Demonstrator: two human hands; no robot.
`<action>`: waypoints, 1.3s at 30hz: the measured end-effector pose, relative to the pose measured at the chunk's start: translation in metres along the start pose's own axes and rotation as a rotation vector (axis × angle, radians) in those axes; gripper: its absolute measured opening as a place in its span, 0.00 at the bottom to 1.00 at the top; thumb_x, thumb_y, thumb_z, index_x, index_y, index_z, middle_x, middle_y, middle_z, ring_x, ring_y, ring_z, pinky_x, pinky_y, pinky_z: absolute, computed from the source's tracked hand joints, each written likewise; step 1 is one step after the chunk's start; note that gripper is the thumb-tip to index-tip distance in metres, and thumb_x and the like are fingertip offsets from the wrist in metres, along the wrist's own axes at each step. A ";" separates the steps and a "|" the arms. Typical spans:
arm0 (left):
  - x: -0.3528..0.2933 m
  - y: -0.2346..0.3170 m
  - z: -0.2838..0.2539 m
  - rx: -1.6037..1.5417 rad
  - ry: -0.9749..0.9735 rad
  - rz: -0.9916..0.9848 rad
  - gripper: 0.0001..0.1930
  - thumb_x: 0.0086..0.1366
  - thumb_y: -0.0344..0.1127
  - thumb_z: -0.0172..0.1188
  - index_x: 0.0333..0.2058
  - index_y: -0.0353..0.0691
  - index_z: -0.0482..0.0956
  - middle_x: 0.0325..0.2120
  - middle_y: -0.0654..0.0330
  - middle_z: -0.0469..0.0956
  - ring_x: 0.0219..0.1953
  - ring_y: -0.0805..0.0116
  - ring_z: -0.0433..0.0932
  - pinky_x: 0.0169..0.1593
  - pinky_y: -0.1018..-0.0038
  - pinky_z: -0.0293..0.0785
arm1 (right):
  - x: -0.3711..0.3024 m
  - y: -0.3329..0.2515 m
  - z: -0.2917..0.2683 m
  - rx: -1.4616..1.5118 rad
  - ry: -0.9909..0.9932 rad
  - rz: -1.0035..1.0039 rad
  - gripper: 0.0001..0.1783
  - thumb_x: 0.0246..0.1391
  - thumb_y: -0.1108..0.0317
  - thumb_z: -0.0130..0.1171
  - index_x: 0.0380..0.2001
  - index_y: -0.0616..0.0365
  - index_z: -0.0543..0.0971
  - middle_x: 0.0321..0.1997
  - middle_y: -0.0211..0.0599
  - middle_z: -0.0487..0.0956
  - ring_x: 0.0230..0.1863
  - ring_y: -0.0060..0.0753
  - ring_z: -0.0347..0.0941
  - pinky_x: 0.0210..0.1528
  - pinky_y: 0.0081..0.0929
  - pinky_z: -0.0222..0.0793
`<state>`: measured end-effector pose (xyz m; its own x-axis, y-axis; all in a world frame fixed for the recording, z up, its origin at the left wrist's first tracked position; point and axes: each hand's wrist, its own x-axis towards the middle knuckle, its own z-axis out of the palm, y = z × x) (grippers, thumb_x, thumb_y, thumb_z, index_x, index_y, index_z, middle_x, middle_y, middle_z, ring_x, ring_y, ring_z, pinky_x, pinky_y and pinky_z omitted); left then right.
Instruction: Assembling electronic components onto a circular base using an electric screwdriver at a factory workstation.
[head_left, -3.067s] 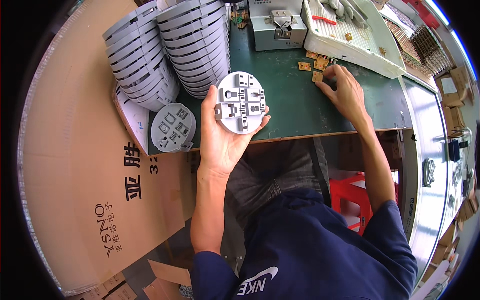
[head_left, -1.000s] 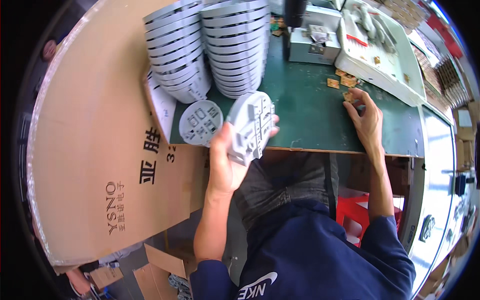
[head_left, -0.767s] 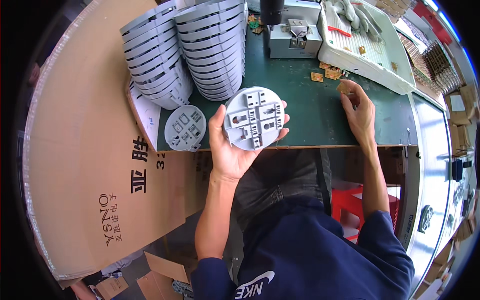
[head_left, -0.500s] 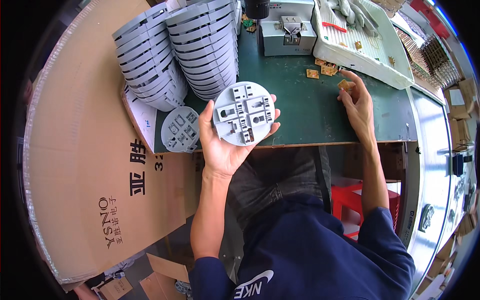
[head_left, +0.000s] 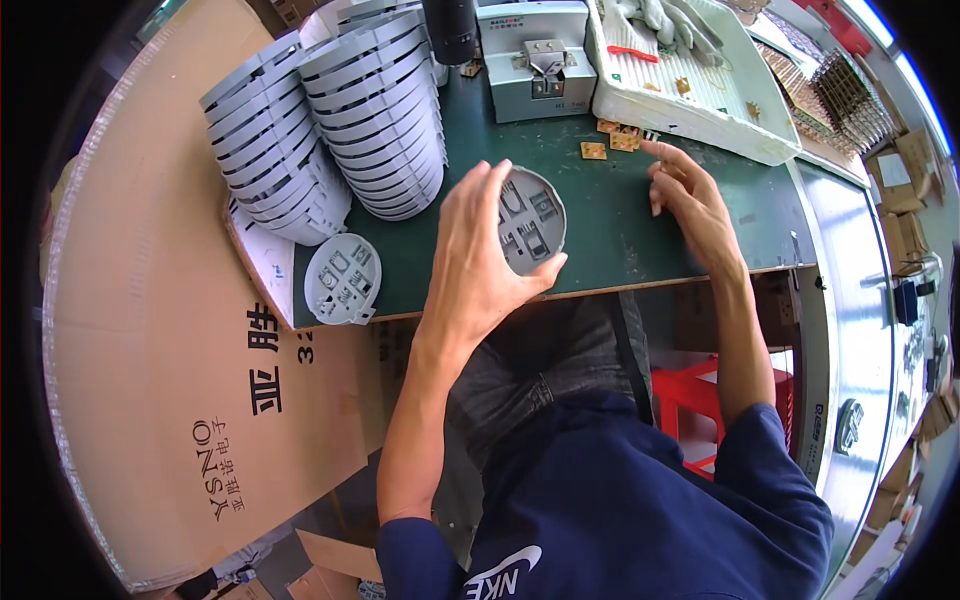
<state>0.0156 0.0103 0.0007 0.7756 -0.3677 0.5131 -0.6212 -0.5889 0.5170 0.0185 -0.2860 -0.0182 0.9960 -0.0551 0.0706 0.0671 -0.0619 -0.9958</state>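
Observation:
My left hand [head_left: 480, 250] grips a round grey plastic plate [head_left: 530, 222] at the table's near edge, thumb and fingers around its rim. Square and slotted openings show on the visible face; the hand covers its left part. My right hand [head_left: 690, 205] is over the table to the right, index finger stretched toward several small orange circuit boards [head_left: 624, 141], its other fingers loosely bent. No board shows in its fingers. A second round grey plate [head_left: 343, 279] lies at the table's left front corner.
Two tall leaning stacks of grey plastic parts [head_left: 375, 115] stand at the left. A grey metal fixture [head_left: 540, 100] and a black cylinder [head_left: 449, 30] are at the back. A white tray [head_left: 700, 130] holds gloves and a red-handled tool. A large cardboard box [head_left: 150, 300] flanks the table.
My left hand has turned over, bringing the plate's other face into view. The small orange board seen in my right fingers is no longer visible there. The whole view has shifted slightly.

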 end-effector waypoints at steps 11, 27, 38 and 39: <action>0.004 -0.015 0.005 -0.024 -0.163 -0.063 0.50 0.51 0.46 0.77 0.69 0.36 0.63 0.64 0.41 0.69 0.65 0.46 0.69 0.67 0.56 0.68 | -0.008 -0.006 0.022 -0.025 -0.028 -0.017 0.21 0.74 0.69 0.50 0.65 0.66 0.71 0.53 0.41 0.81 0.41 0.21 0.77 0.47 0.22 0.77; -0.001 -0.026 -0.006 -2.101 -0.062 -0.536 0.45 0.72 0.67 0.45 0.70 0.29 0.60 0.64 0.28 0.64 0.62 0.34 0.72 0.64 0.44 0.72 | -0.015 -0.006 0.032 0.165 0.042 -0.008 0.24 0.72 0.70 0.40 0.68 0.61 0.68 0.34 0.27 0.66 0.33 0.19 0.66 0.37 0.17 0.66; -0.006 -0.019 -0.009 -1.969 0.039 -0.706 0.39 0.73 0.63 0.50 0.65 0.31 0.67 0.57 0.40 0.75 0.57 0.39 0.77 0.60 0.45 0.76 | -0.017 -0.008 0.030 -0.021 -0.119 -0.001 0.27 0.69 0.71 0.57 0.69 0.64 0.68 0.55 0.45 0.79 0.56 0.31 0.78 0.58 0.28 0.75; -0.005 -0.018 -0.009 -1.962 0.051 -0.728 0.38 0.73 0.63 0.51 0.64 0.31 0.68 0.56 0.41 0.76 0.56 0.40 0.78 0.60 0.45 0.76 | -0.015 -0.004 0.029 -0.008 -0.108 0.011 0.26 0.69 0.71 0.58 0.67 0.65 0.70 0.54 0.45 0.80 0.54 0.31 0.79 0.58 0.28 0.76</action>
<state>0.0218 0.0293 -0.0050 0.8953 -0.4392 -0.0740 0.4239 0.7891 0.4446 0.0050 -0.2563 -0.0171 0.9972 0.0522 0.0530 0.0566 -0.0696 -0.9960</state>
